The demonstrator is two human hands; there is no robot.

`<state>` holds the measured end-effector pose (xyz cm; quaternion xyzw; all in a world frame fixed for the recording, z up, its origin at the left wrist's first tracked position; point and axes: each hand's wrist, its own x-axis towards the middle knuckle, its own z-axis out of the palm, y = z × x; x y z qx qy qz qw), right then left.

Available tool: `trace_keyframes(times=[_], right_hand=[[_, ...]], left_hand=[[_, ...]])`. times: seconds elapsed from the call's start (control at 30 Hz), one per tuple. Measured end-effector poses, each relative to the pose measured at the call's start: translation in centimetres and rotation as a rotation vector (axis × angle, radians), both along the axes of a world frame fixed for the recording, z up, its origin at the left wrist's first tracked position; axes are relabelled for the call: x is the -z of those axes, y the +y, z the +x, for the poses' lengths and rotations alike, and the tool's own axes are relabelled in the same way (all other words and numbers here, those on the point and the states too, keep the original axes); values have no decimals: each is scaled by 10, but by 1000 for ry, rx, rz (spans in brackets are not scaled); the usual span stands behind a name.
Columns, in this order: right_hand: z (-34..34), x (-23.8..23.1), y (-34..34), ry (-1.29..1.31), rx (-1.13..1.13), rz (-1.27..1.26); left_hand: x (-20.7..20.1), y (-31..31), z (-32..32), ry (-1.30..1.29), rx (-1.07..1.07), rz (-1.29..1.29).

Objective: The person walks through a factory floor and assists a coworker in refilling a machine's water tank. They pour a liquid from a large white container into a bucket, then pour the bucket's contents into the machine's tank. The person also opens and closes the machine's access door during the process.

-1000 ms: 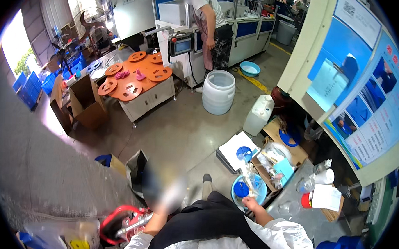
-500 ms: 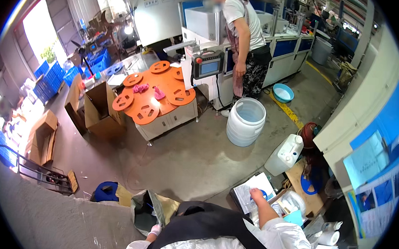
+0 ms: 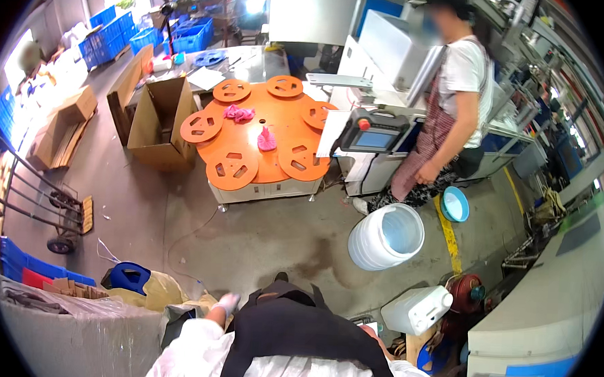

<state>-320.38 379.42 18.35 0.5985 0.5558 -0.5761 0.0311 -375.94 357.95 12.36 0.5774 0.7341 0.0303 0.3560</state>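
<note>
My left hand (image 3: 225, 303) is beside the dark front of my apron (image 3: 294, 331), close to the grey bag (image 3: 174, 322) at the lower left. It is smeared by motion, and I see nothing held in it. Of my right arm, only a strip of forearm (image 3: 375, 337) shows past the apron's right side; the fingers are hidden. White paper (image 3: 372, 326) peeks out near that arm. Beyond it, a white jerrycan (image 3: 415, 309) leans on the floor.
An orange round table (image 3: 250, 134) with orange discs and pink cloths stands ahead. A white barrel (image 3: 374, 243) and blue basin (image 3: 455, 205) are near a co-worker (image 3: 456, 108) at the machine. Cardboard box (image 3: 158, 123) and hand truck (image 3: 68, 217) stand left; a yellowish sack (image 3: 163, 290) lies nearer.
The view has swung, so table, barrel and co-worker appear farther right. My left hand has come away from the grey bag's rim; my right arm has drawn back from the papers, its hand now hidden.
</note>
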Motion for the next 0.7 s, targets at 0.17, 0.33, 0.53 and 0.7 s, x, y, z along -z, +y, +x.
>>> trace_keyframes(times=[0.17, 0.33, 0.53, 0.7], right_hand=[[26, 2, 77, 277, 855, -170], [-67, 18, 134, 231, 810, -99], [-164, 9, 268, -109, 221, -78], [-202, 9, 405, 143, 631, -67]], left_hand=[[-85, 184, -51, -208, -585, 96], [-121, 289, -79, -437, -591, 225], [-118, 371, -101, -566, -707, 204], [-197, 440, -144, -266, -727, 396]])
